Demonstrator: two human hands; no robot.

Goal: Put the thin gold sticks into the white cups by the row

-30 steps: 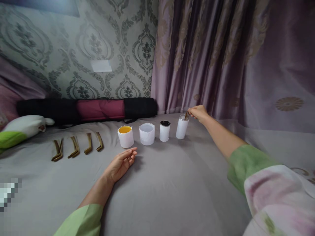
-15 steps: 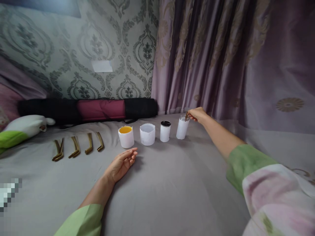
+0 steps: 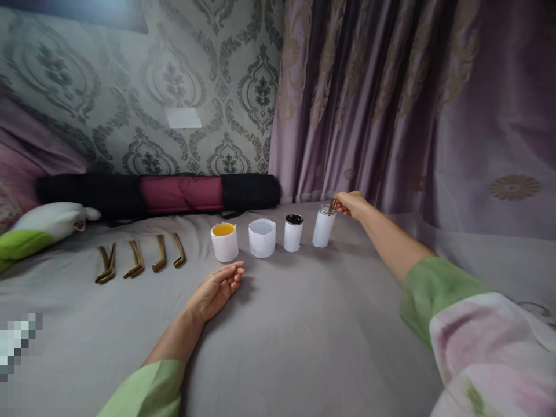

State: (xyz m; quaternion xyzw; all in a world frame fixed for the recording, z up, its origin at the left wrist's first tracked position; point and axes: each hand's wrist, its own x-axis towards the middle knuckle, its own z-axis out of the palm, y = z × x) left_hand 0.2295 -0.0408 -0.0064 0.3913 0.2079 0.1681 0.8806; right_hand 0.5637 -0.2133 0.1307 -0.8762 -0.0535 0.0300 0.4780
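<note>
My right hand (image 3: 351, 204) pinches some thin gold-brown straws (image 3: 333, 205) at the mouth of a tall white-wrapped glass jar (image 3: 324, 229). Whether their lower ends are inside the jar is hard to make out. Palm turned inward, my left hand (image 3: 221, 289) rests on the grey sheet with its fingers stretched out, holding nothing. Just beyond its fingertips stands a white tub with a yellow inside (image 3: 225, 248). To the right follow a wider white tub (image 3: 262, 242) and a white can with a dark inside (image 3: 293, 236). On the left lie several small bundles of bent gold-brown straws (image 3: 135, 263).
A long black and maroon rolled bag (image 3: 182, 194) lies along the patterned wall. Left of the straws is a white and green plush toy (image 3: 52, 223). Purple curtains (image 3: 360, 104) hang behind the jar. A pixelated patch (image 3: 17, 341) covers something at the left edge.
The straws in my right hand show a little more clearly at the jar's mouth. My left hand stays put. The whole view has shifted slightly.
</note>
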